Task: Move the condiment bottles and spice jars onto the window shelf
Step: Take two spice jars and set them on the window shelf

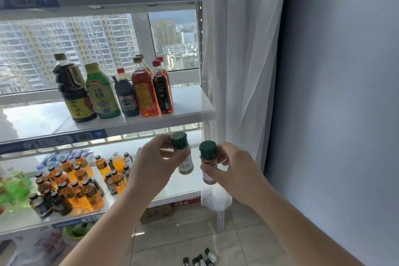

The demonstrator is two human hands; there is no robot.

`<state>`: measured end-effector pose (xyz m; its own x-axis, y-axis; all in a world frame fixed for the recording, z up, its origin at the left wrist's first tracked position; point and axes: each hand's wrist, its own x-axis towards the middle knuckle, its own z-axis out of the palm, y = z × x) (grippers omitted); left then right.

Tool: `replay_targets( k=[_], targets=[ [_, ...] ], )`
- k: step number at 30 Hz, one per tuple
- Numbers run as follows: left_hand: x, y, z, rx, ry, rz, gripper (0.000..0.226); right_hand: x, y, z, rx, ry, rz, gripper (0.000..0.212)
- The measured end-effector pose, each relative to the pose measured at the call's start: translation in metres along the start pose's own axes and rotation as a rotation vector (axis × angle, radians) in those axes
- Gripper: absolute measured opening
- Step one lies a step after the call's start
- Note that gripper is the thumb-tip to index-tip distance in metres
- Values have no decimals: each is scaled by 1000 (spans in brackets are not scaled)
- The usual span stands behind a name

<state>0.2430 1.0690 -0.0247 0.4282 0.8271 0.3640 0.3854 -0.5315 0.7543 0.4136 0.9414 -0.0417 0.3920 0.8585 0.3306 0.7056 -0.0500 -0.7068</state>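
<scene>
Left hand: the left hand [155, 164] grips a green-capped spice jar, the left jar [183, 154], between thumb and fingers, tilted a little.
Right hand: the right hand [234, 168] is curled round a second green-capped jar, the right jar [208, 163], which holds reddish-brown spice.
Where the jars are: both are in the air, close beside each other, in front of and just below the front edge of the window shelf [192, 101].
Done, by the look of it: a cluster of condiment bottles [112, 90], dark, green and amber, stands upright on the window shelf, towards its right half.
Left to do: neither held jar is on the shelf yet. Several more small green-capped jars on the floor [200, 260] lie near the bottom edge of the view and likely need moving too.
Room on the shelf: bare surface shows to the right of the bottles, next to the white curtain [244, 71].
Below: a lower shelf [172, 188] holds many small amber bottles.
</scene>
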Motion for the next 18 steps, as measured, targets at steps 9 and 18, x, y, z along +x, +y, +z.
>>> replay_targets(
  k=[9,18],
  targets=[
    [81,-31,16,-4,37,-75,33,100,33,22,29,-51,-39,22],
    [196,-72,16,-81,7,-34,30,224,45,57,106,-44,12,18]
  ],
)
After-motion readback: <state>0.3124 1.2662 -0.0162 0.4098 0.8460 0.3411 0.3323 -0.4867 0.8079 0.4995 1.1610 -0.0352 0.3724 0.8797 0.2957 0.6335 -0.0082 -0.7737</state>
